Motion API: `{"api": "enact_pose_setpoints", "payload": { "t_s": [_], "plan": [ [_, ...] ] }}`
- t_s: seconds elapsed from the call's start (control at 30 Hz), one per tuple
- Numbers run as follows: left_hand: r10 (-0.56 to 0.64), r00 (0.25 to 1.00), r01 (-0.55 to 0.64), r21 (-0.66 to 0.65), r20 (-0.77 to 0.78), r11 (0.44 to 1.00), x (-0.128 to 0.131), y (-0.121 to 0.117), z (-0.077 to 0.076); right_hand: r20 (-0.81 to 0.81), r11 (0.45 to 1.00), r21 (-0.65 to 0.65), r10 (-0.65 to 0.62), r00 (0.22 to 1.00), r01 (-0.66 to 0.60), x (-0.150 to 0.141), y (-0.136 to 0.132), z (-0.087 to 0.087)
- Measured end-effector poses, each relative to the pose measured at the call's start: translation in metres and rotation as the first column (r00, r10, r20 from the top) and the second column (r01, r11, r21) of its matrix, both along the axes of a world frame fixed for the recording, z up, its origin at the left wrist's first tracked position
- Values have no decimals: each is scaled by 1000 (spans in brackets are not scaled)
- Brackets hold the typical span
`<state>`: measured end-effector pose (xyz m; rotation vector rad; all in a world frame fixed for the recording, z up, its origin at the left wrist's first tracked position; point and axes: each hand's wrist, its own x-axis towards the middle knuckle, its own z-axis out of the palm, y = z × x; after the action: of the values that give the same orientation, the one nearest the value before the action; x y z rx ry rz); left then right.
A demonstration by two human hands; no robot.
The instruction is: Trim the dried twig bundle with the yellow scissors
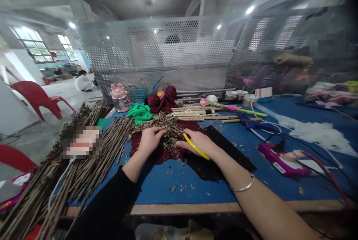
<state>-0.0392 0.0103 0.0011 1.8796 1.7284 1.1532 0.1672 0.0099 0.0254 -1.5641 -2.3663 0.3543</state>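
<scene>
A heap of dry brown plant sprigs (165, 125) lies on a dark red cloth (159, 156) in the middle of the blue table. My left hand (151, 139) is at the heap's left side, its fingers curled and pinching dry sprigs. From the right, my right hand (200, 143) reaches into the same sprigs with thumb and fingers bent. It grips a tool with a curved yellow handle (197, 147); the working end is hidden, so its kind is unclear. A black cloth (223, 150) lies under and beside my right hand.
Long bundled dry stalks (92, 165) cover the left, with a phone-like blurred item (82, 142) on them. Pink bottle (120, 98), green cloth (140, 113) and bamboo sticks (192, 113) stand behind. At right are a blue glue gun (247, 120), purple power strip (282, 161) and cables.
</scene>
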Motion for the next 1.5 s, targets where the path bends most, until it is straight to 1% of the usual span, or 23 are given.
{"api": "enact_pose_setpoints", "payload": {
  "t_s": [0.13,0.3,0.47,0.53,0.63,0.7,0.73,0.8,0.83,0.9,0.93,1.03,1.1,1.2,1.3,1.4,1.5],
  "plan": [
    [-44,999,44,-29,-12,999,2,-2,1,-29,999,-2,33,999,-33,-1,1,-1],
    [-60,998,62,-122,22,991,3,-4,3,-41,998,-28,48,998,-49,2,4,-6],
    [-27,996,39,-134,87,990,-2,1,-3,-76,998,-19,60,995,-62,5,6,-7],
    [-27,998,34,-137,52,990,-7,3,-6,-94,998,-16,60,994,-62,7,8,-7],
    [-39,992,24,-130,-119,991,-17,5,-7,-127,998,-28,43,991,-47,11,12,-6],
    [3,981,-25,-116,-191,993,-21,6,-5,-145,999,-40,30,989,-36,14,14,-5],
    [42,980,-61,-93,-194,994,-23,5,-4,-152,998,-48,24,988,-32,15,15,-5],
    [117,983,-121,-15,-143,993,-23,4,0,-171,997,-70,22,985,-34,17,16,-3],
    [131,986,-129,25,-106,991,-21,3,2,-180,996,-83,25,983,-41,17,16,-3],
    [99,994,-96,56,-53,994,-15,-1,6,-187,993,-109,31,982,-52,18,16,-1],
    [64,997,-62,40,-44,997,-11,-3,8,-184,991,-120,33,982,-55,19,16,-1],
    [-46,998,42,-74,-45,996,2,-11,12,-164,987,-150,33,986,-58,20,15,0],
    [-87,995,82,-125,-42,989,8,-15,12,-156,984,-167,42,987,-68,20,14,-1],
    [-77,997,71,-171,-30,983,13,-17,9,-120,979,-195,38,992,-61,20,13,-4],
    [-50,999,48,-246,-5,968,12,-16,7,-63,972,-231,27,998,-41,19,12,-5],
    [-24,998,38,-293,50,955,10,-14,5,-3,969,-244,30,1000,-30,17,9,0],
    [26,995,4,-293,99,956,10,-13,4,68,976,-216,21,997,-6,16,4,9]
  ]
}}
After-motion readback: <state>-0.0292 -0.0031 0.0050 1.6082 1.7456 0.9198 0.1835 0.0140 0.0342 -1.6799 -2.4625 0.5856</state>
